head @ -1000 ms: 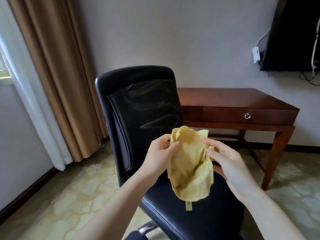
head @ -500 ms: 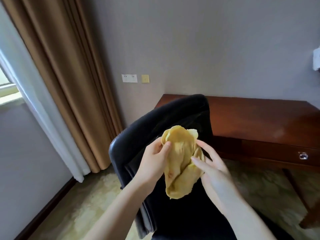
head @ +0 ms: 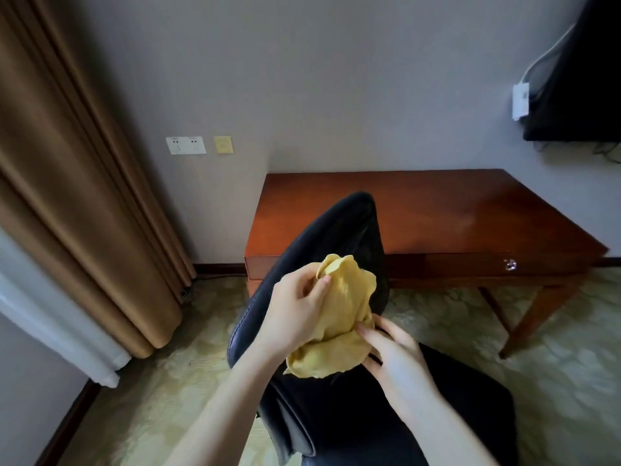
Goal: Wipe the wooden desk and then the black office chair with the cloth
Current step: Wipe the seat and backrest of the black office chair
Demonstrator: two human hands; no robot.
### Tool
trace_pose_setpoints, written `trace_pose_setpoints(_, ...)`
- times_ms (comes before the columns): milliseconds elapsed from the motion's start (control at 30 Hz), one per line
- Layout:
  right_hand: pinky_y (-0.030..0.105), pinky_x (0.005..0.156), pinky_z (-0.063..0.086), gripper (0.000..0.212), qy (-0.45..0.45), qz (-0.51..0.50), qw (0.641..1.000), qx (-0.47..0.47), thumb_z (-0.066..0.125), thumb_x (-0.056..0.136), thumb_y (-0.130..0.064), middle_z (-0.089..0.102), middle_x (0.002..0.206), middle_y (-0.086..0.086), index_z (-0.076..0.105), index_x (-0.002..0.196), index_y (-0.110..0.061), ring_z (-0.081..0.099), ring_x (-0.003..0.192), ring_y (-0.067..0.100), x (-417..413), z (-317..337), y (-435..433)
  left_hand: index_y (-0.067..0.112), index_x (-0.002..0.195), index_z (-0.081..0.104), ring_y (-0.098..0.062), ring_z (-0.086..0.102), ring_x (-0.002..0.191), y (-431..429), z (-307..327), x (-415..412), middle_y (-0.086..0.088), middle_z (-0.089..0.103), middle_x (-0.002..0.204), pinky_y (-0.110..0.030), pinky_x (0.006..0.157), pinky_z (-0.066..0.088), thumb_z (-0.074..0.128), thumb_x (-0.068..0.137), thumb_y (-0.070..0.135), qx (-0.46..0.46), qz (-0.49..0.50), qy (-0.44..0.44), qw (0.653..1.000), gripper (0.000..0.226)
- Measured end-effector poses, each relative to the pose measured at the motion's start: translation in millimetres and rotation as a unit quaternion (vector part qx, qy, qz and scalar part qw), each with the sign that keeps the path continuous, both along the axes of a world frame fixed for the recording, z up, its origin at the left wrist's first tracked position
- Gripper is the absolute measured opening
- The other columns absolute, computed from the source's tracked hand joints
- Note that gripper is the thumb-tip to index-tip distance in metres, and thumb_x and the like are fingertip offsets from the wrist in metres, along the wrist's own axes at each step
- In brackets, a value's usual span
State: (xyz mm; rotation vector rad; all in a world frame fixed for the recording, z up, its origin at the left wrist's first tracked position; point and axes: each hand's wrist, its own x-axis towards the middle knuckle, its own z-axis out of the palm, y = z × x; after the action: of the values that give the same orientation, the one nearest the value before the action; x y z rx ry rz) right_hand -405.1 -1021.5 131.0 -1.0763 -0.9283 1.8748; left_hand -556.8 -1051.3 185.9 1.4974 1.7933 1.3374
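A crumpled yellow cloth (head: 339, 317) hangs in front of me above the black office chair (head: 336, 230). My left hand (head: 295, 311) grips its upper part with the thumb pressed into the folds. From the right, my right hand (head: 393, 354) holds the lower part, its fingertips on the fabric. The chair's backrest rises behind the cloth and its seat lies under my arms. Beyond the chair stands the wooden desk (head: 453, 210) against the wall, a drawer knob (head: 510, 264) on its front.
Brown curtains (head: 67, 196) and a white sheer hang at the left. Wall sockets (head: 185, 145) sit left of the desk. A dark screen (head: 578, 79) with a white cable hangs at the upper right. Patterned carpet (head: 571, 348) covers the floor.
My view has risen and tilted down, so the desk top and chair now show from above. Both hands have kept hold of the cloth; the right hand has slid lower on it.
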Motion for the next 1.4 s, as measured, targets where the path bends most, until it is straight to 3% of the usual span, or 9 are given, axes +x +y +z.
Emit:
trace_pose_setpoints(133,0.030,0.071,0.056,0.014,-0.096,-0.024,0.995,-0.010,0.065,0.088,-0.012,0.074,0.092,0.006,0.070,0.101,-0.012,0.071,0.086,0.017,7.2,-6.3,-5.6,0.027,0.106,0.068,0.003,0.060,0.092,-5.2,-7.1,12.6,0.019,0.067,0.095,-0.017,0.077,0.049,0.049,0.098,0.017,0.037,-0.037,0.118,0.992,0.022)
trace_pose_setpoints(267,0.030,0.071,0.057,0.022,0.048,0.014,0.995,-0.092,0.052,0.096,-0.014,0.071,0.105,0.010,0.072,0.104,-0.013,0.069,0.096,0.020,4.4,-5.3,-6.7,0.030,0.124,0.061,-0.006,0.053,0.111,-15.2,-23.9,18.4,0.015,0.060,0.118,-0.031,0.088,0.047,0.046,0.099,0.025,-0.026,-0.107,0.250,0.962,0.029)
trace_pose_setpoints(433,0.036,0.081,0.057,0.041,0.216,0.040,0.958,-0.182,0.048,0.092,-0.032,0.064,0.119,0.020,0.068,0.114,-0.004,0.066,0.102,0.029,12.2,-6.1,3.2,0.024,0.121,0.065,-0.004,0.051,0.118,-29.7,-28.9,4.9,0.015,0.057,0.126,-0.029,0.095,0.046,0.052,0.097,0.019,-0.021,-0.109,0.224,0.968,0.028)
trace_pose_setpoints(567,0.044,0.093,0.051,0.045,0.154,0.110,0.975,-0.120,0.062,0.084,-0.034,0.064,0.118,0.021,0.065,0.118,-0.004,0.062,0.110,0.033,12.3,7.9,20.3,0.027,0.125,0.063,0.000,0.043,0.128,-36.2,-27.1,-2.9,0.019,0.046,0.138,-0.023,0.102,0.040,0.056,0.094,0.014,-0.030,-0.165,0.246,0.955,0.034)
trace_pose_setpoints(700,0.036,0.078,0.054,0.040,0.092,0.120,0.987,-0.050,0.066,0.076,-0.011,0.070,0.109,0.013,0.064,0.116,-0.013,0.068,0.098,0.026,8.8,19.7,46.6,0.034,0.130,0.057,0.007,0.030,0.135,-32.4,-23.1,4.2,0.025,0.039,0.145,-0.015,0.109,0.028,0.067,0.087,0.030,-0.063,-0.191,0.107,0.974,0.044)
trace_pose_setpoints(900,0.041,0.086,0.052,0.037,0.156,0.106,0.979,-0.076,0.054,0.078,-0.017,0.068,0.113,0.013,0.070,0.111,-0.012,0.066,0.104,0.029,10.8,18.6,78.2,0.042,0.131,0.047,0.006,0.044,0.125,1.3,-24.3,10.2,0.017,0.048,0.141,-0.030,0.110,0.034,0.059,0.075,0.070,-0.056,0.069,-0.176,0.980,0.063)
trace_pose_setpoints(1033,0.039,0.078,0.056,0.035,0.199,0.141,0.966,-0.080,0.055,0.077,-0.021,0.067,0.114,0.015,0.073,0.106,-0.012,0.065,0.104,0.029,16.0,21.8,85.3,0.041,0.120,0.063,-0.012,0.059,0.117,20.4,-24.6,6.0,0.007,0.063,0.127,-0.032,0.097,0.050,0.054,0.077,0.072,-0.117,-0.094,-0.319,0.936,0.053)
trace_pose_setpoints(1300,0.047,0.089,0.052,0.044,0.337,0.100,0.929,-0.118,0.055,0.089,-0.034,0.059,0.125,0.024,0.065,0.119,-0.003,0.058,0.115,0.036,2.3,-2.8,72.7,0.034,0.110,0.069,-0.025,0.068,0.098,32.1,-13.9,3.5,-0.008,0.071,0.100,-0.039,0.085,0.055,0.067,0.085,0.029,-0.052,-0.026,-0.275,0.960,0.025)
trace_pose_setpoints(1400,0.048,0.104,0.041,0.055,0.344,0.143,0.919,-0.131,0.047,0.096,-0.040,0.045,0.139,0.026,0.051,0.132,0.001,0.046,0.129,0.037,-14.6,-15.9,50.5,0.042,0.102,0.070,-0.015,0.067,0.078,33.0,-9.3,-1.5,0.005,0.065,0.075,-0.029,0.074,0.056,0.067,0.088,0.024,-0.024,0.021,-0.120,0.992,0.023)
